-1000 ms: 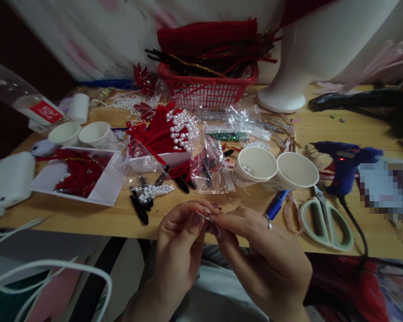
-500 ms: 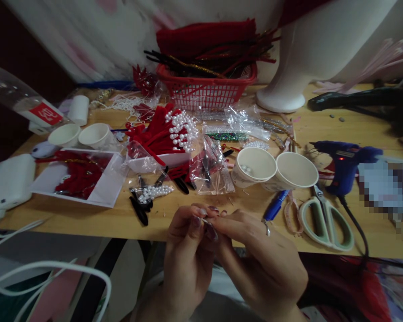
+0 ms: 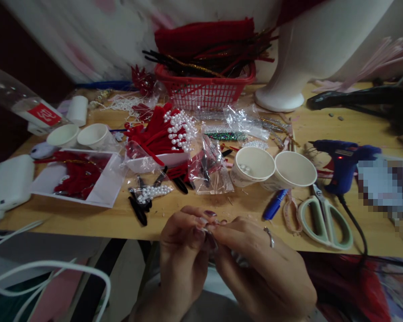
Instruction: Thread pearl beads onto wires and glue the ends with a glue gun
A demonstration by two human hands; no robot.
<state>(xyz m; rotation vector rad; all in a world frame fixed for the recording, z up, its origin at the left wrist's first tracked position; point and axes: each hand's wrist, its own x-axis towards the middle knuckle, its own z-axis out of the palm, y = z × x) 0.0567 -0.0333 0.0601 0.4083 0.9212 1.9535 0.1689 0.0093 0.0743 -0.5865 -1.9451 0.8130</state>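
My left hand (image 3: 183, 252) and my right hand (image 3: 262, 264) meet at the fingertips just in front of the table's near edge. Both are closed in a pinch around something small; a thin pale sliver shows between them, but its kind is hidden by the fingers. A ring (image 3: 269, 237) sits on a right-hand finger. Beyond the hands lie a clear bag (image 3: 210, 172), black hair clips (image 3: 139, 210) and a cluster of white pearl beads (image 3: 154, 193). A paper cup (image 3: 254, 165) with a few pearls stands past the right hand, beside a second paper cup (image 3: 295, 169).
To the right lie a blue marker (image 3: 274, 205), green-handled scissors (image 3: 325, 223) and a blue glue gun (image 3: 342, 163) with a lit red light. A red basket (image 3: 206, 91) of pipe cleaners stands behind. A white box (image 3: 102, 188) and a power bank (image 3: 11, 183) are at left.
Both hands have moved slightly lower, and the right hand has turned a little outward. The fingertips still press together around the small thing.
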